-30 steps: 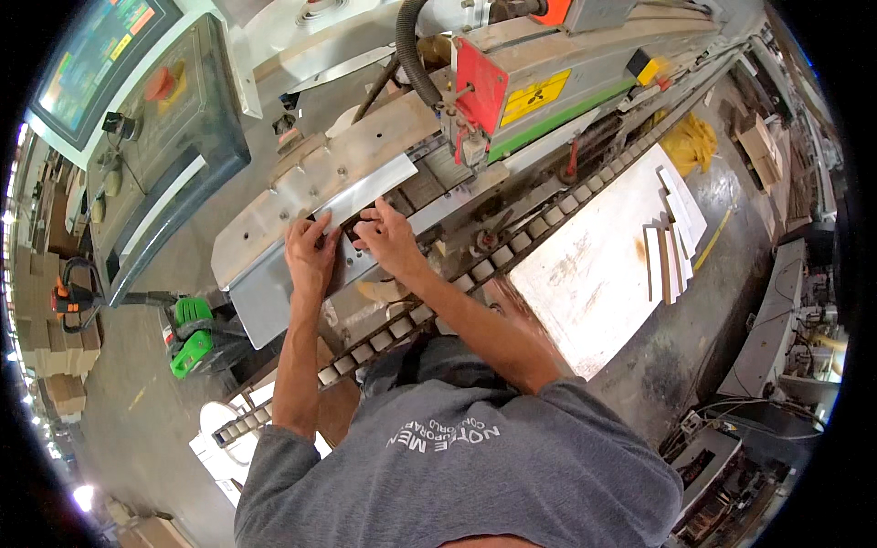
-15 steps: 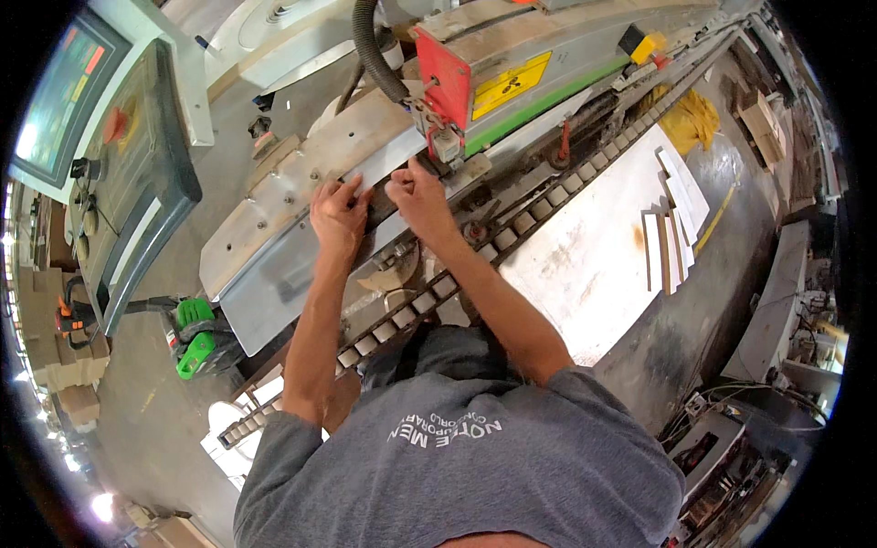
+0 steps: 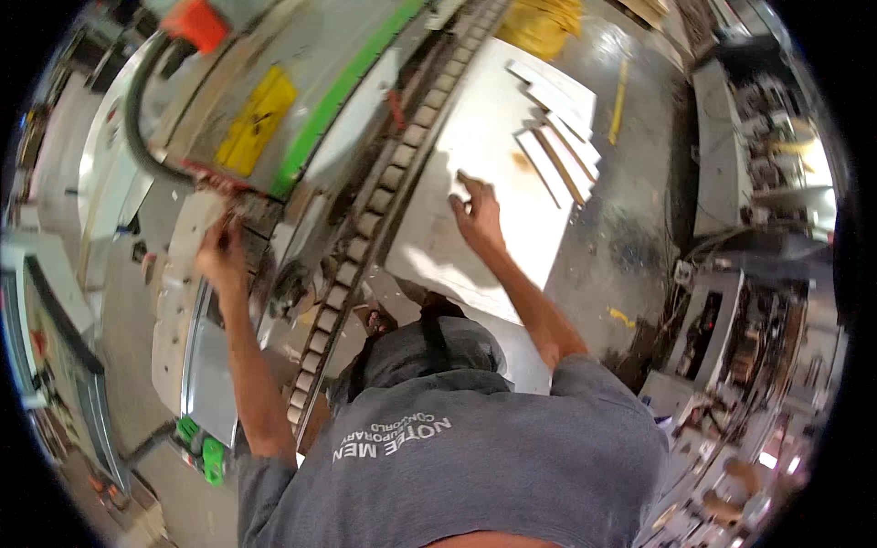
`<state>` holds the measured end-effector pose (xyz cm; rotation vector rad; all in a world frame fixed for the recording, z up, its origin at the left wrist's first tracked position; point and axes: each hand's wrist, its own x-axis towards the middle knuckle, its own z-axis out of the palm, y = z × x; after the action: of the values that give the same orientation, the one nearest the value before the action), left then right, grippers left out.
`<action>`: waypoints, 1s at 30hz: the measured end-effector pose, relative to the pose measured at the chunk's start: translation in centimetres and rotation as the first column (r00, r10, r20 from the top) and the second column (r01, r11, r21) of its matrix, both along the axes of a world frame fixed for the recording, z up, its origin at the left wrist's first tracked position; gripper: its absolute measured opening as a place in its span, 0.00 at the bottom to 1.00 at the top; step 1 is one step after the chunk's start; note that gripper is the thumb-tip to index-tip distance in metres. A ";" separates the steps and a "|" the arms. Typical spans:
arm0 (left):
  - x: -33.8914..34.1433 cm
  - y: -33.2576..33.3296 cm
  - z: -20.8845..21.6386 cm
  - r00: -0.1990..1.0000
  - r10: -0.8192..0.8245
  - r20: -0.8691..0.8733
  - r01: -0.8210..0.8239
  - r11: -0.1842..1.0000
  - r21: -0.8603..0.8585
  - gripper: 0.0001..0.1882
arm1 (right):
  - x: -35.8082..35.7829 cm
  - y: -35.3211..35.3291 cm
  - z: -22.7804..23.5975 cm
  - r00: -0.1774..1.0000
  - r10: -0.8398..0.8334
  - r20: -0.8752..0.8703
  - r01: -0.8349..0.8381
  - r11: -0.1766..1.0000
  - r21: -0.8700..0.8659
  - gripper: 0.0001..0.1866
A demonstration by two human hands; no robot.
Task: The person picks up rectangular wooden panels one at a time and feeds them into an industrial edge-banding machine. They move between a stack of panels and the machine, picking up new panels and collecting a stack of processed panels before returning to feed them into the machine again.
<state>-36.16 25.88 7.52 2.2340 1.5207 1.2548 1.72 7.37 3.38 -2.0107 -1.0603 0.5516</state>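
Observation:
My left hand is over the machine's metal bed, close to the dark red parts at the end of the grey hose. Motion smears its fingers, so whatever they touch or hold cannot be made out. To the right of the roller track, my right hand hovers over a large white panel. Its thumb and forefinger stand apart, and I see nothing plainly held between them. Several narrow white strips with brown edges lie fanned out on the panel's far right part.
The machine's beam carries a green strip and a yellow label. A ribbed grey hose curves down to it. Yellow sheeting lies beyond the panel. A green-and-black tool is at lower left; cluttered shelves stand right.
My view has swung right. Both hands were together at the machine bed; my right hand has moved away to the right, over the white panel, while my left stays by the machine.

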 end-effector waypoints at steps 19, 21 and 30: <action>0.8 -11.1 -0.4 0.983 0.117 0.140 -0.081 0.968 -0.239 0.12 | 10.6 -1.3 -6.5 0.738 0.167 0.653 0.054 0.951 -0.304 0.35; 2.3 -11.3 0.5 0.982 0.105 0.160 -0.062 0.965 -0.255 0.12 | 13.4 -2.0 -7.7 0.748 0.199 0.633 0.062 0.929 -0.366 0.33; 6.4 -18.1 6.5 0.954 -0.168 0.248 0.276 0.816 -0.508 0.26 | -2.2 -2.7 5.0 0.708 0.247 -0.661 -0.092 0.961 0.260 0.32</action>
<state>-29.80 7.78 14.03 1.7964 1.2857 0.8112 -0.49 4.65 8.34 -1.3273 -0.7828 1.1356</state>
